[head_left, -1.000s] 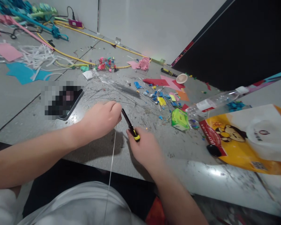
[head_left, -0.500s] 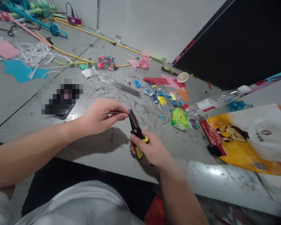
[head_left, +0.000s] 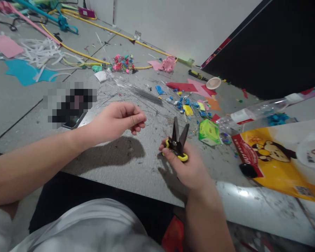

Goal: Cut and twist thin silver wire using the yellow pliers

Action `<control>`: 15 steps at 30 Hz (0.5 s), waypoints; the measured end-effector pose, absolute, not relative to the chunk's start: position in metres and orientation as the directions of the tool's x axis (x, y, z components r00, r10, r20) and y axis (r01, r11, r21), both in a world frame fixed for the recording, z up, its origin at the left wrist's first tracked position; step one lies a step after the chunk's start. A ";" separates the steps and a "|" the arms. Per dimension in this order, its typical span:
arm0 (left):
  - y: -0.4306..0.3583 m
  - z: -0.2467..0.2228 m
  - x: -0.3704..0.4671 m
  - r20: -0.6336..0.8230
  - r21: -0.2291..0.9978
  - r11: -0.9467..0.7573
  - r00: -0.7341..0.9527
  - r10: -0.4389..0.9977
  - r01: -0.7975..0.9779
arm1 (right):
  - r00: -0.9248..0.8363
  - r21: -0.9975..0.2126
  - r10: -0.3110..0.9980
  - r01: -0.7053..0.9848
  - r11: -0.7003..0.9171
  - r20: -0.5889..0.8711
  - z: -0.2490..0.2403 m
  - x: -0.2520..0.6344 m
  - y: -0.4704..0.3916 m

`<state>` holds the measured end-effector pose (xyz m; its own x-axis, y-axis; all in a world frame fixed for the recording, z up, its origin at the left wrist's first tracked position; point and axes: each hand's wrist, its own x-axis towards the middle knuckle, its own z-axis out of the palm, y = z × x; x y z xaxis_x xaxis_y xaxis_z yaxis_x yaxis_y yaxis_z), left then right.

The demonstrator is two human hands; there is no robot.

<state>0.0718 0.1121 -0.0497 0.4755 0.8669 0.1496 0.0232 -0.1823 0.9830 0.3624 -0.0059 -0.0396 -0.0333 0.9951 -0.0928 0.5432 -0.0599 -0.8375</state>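
My left hand (head_left: 118, 120) is raised over the grey table (head_left: 115, 178), thumb and fingers pressed together; anything between them is too small to make out. To its right, my right hand (head_left: 186, 164) is wrapped round black pliers (head_left: 176, 141) with yellow-edged handles, whose jaws are spread and point away from me. Nothing shows between the jaws. A bundle of thin wires (head_left: 139, 90) lies beyond my hands. Small blue and yellow pieces (head_left: 186, 106) are scattered behind the pliers, near a green box (head_left: 209, 132).
A clear bottle (head_left: 259, 110) and a yellow and white bag (head_left: 275, 154) lie on the right. The phone (head_left: 75, 119) is at left, partly blurred. White strips (head_left: 43, 54), blue paper (head_left: 26, 71) and a yellow cable (head_left: 76, 51) lie farther back.
The pliers have opened and moved right with my right hand, away from my left hand. The thin wire at my left fingers no longer shows. The view has shifted slightly.
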 end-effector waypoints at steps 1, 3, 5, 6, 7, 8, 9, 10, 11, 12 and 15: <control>0.112 -0.050 0.072 0.153 0.982 -0.188 0.486 0.860 0.024 | -0.020 -0.808 0.999 0.589 -0.013 -0.031 -0.042 0.360 -0.004; 0.111 -0.051 0.071 0.173 0.978 -0.207 0.507 0.844 0.011 | -0.009 -0.737 0.996 0.672 0.073 0.090 -0.048 0.356 -0.001; 0.110 -0.051 0.070 0.195 0.975 -0.223 0.515 0.835 -0.007 | -0.021 -0.655 0.979 0.741 0.151 0.202 -0.053 0.353 0.000; 0.110 -0.051 0.070 0.203 0.973 -0.229 0.511 0.835 -0.012 | -0.029 -0.618 0.968 0.765 0.181 0.248 -0.055 0.352 0.001; 0.109 -0.050 0.070 0.209 0.972 -0.233 0.503 0.838 -0.015 | -0.037 -0.585 0.958 0.785 0.203 0.283 -0.055 0.352 0.001; 0.109 -0.050 0.069 0.212 0.972 -0.235 0.496 0.842 -0.017 | -0.043 -0.559 0.951 0.800 0.217 0.307 -0.055 0.352 0.001; 0.109 -0.049 0.069 0.214 0.972 -0.234 0.491 0.845 -0.021 | -0.050 -0.541 0.947 0.811 0.223 0.316 -0.055 0.352 0.000; 0.108 -0.048 0.069 0.214 0.973 -0.231 0.489 0.846 -0.026 | -0.056 -0.534 0.950 0.816 0.221 0.307 -0.053 0.353 0.000; 0.108 -0.048 0.069 0.214 0.973 -0.227 0.488 0.847 -0.032 | -0.064 -0.542 0.959 0.814 0.211 0.277 -0.050 0.353 -0.001; 0.108 -0.048 0.069 0.214 0.974 -0.224 0.485 0.848 -0.040 | -0.075 -0.561 0.970 0.804 0.196 0.231 -0.047 0.354 -0.002; 0.108 -0.047 0.070 0.225 0.973 -0.226 0.464 0.857 -0.055 | -0.106 -0.650 0.992 0.750 0.124 0.066 -0.037 0.352 -0.006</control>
<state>0.0700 0.1081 -0.0474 0.4641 0.8567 0.2252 -0.0545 -0.2261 0.9726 0.3517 -0.0056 -0.0372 -0.1060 0.9922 0.0662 0.7500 0.1235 -0.6498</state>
